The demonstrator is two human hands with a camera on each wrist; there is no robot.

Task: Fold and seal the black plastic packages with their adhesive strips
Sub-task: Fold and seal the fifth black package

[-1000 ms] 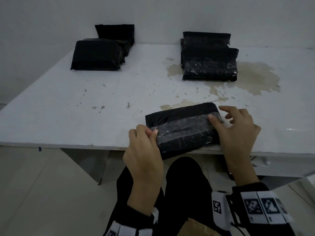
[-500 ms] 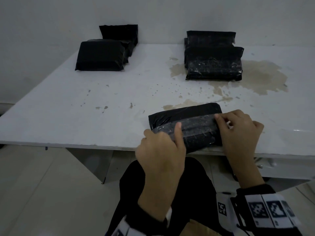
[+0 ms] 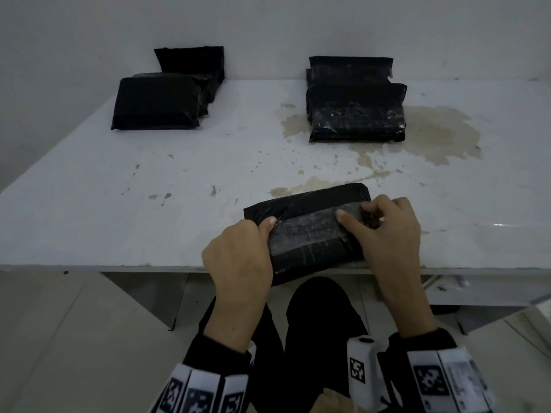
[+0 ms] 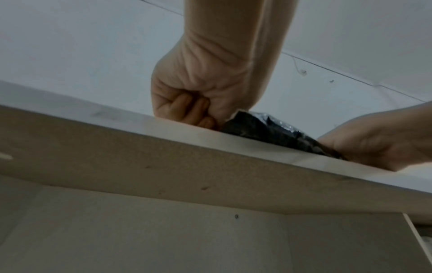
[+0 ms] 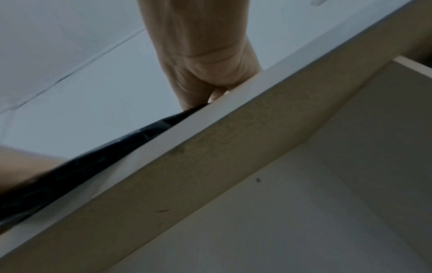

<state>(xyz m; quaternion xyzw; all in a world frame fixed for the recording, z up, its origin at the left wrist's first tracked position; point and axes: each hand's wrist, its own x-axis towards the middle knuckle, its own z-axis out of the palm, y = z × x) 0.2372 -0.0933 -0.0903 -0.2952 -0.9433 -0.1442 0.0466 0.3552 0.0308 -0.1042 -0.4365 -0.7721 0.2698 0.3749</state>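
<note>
i see black plastic package with shiny strip (image 3: 307,234) at near edge of stained white table (image 3: 119,204), overhanging. left hand (image 3: 238,257) fingers curled, gripping its left end. right hand (image 3: 387,234) curled, pinching right end. two black package stacks (image 3: 155,104) (image 3: 356,114) far back.

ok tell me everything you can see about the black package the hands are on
The black package is a flat, glossy plastic parcel lying slightly askew at the near edge of the white table, its near end overhanging the edge. A wrinkled, shiny flap is folded across its top. The left hand grips its left end with the thumb on top; the right hand holds the right end, thumb pressing the flap. Whether the flap is fully stuck down cannot be told.
</note>
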